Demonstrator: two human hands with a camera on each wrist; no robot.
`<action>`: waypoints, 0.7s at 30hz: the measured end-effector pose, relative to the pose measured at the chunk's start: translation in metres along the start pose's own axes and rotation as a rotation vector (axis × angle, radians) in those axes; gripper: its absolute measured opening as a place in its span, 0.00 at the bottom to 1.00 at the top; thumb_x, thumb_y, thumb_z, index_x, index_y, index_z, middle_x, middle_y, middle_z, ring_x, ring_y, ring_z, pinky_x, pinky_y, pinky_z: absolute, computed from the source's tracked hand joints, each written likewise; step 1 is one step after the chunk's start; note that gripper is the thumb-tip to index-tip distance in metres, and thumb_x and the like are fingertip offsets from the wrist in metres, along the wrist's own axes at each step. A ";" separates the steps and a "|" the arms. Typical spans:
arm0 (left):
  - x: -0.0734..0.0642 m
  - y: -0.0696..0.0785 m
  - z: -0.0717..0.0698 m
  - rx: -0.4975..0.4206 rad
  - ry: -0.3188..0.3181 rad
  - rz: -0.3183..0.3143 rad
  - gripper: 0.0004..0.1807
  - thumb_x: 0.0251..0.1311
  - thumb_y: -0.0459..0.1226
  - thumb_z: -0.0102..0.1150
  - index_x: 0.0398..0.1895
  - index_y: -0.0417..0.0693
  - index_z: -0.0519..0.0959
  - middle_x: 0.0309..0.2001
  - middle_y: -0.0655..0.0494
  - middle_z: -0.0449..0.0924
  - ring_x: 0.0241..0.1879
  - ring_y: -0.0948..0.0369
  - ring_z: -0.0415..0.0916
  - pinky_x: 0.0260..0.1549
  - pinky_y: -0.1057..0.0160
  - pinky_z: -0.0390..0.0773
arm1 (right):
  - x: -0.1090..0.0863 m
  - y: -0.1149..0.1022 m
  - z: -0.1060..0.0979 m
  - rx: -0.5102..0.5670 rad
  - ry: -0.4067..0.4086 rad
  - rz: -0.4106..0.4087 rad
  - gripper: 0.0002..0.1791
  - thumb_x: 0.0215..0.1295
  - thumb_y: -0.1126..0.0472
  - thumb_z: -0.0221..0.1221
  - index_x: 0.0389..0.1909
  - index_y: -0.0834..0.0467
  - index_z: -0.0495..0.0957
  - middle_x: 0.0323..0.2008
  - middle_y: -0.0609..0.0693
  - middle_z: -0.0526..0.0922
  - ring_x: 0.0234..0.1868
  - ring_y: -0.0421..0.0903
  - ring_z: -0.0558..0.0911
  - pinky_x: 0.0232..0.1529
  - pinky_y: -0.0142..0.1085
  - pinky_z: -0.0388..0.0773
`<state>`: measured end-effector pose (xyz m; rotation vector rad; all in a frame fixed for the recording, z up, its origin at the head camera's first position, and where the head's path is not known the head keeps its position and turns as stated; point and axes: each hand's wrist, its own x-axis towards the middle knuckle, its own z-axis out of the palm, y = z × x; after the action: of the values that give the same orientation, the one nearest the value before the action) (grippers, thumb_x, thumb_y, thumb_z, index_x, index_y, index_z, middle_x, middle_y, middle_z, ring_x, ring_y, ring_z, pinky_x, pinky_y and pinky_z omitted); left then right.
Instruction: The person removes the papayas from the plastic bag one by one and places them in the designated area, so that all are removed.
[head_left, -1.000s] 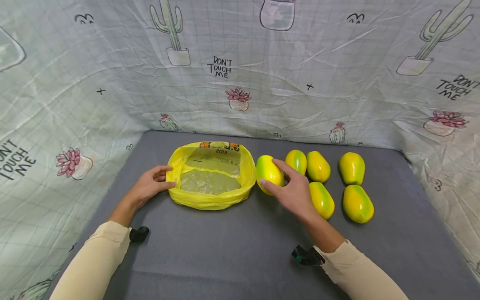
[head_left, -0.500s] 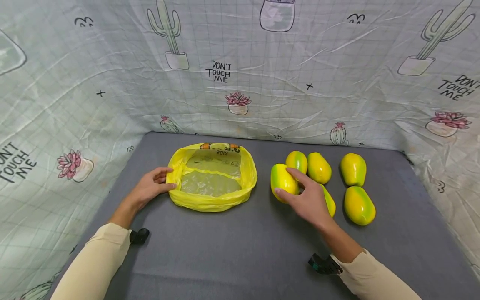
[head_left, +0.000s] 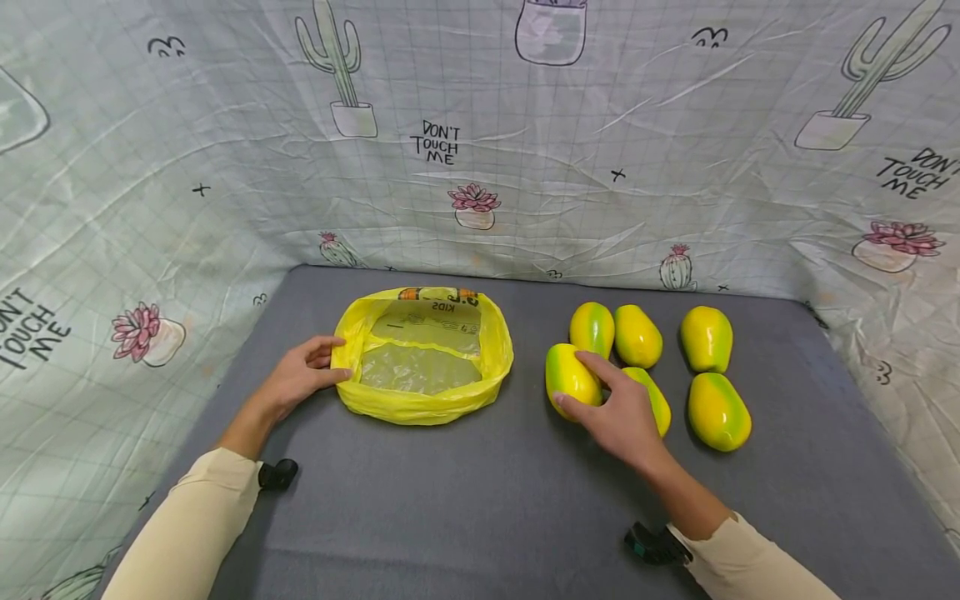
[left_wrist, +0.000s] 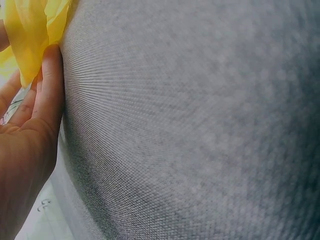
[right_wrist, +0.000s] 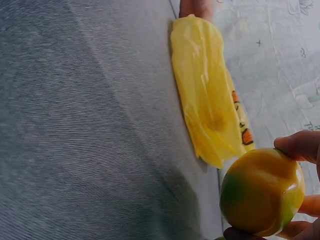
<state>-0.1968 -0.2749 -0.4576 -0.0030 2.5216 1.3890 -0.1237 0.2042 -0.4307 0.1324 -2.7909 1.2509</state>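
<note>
A yellow plastic bag (head_left: 423,408) sits on the grey table with its mouth spread wide and its rim folded outward. My left hand (head_left: 300,372) is at the bag's left side, fingertips and thumb against the rim, with the bag's yellow film (left_wrist: 35,37) in front of the fingers in the left wrist view. My right hand (head_left: 618,408) grips a glossy yellow-green papaya (head_left: 572,383) between thumb and fingers, to the right of the bag. In the right wrist view the held papaya (right_wrist: 260,195) shows its rounded end.
Several more papayas lie right of the bag: one papaya (head_left: 592,327) and another papaya (head_left: 637,336) at the back, one papaya (head_left: 651,402) partly behind my right hand, and two farther right. A printed cloth (head_left: 480,125) hangs around the grey table (head_left: 420,508).
My right hand has carried the papaya from beside the bag's right rim rightward and toward me, near the other papayas. The left hand stays at the bag.
</note>
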 end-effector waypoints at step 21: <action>0.000 0.000 0.000 -0.002 -0.003 0.005 0.41 0.67 0.43 0.69 0.78 0.41 0.63 0.74 0.35 0.66 0.71 0.42 0.67 0.48 0.80 0.71 | -0.001 0.005 0.013 0.008 -0.023 0.033 0.39 0.64 0.52 0.71 0.75 0.55 0.70 0.71 0.59 0.76 0.64 0.59 0.79 0.61 0.56 0.77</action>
<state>-0.1969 -0.2748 -0.4582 0.0049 2.5200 1.3925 -0.1242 0.1982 -0.4431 0.1023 -2.8192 1.2756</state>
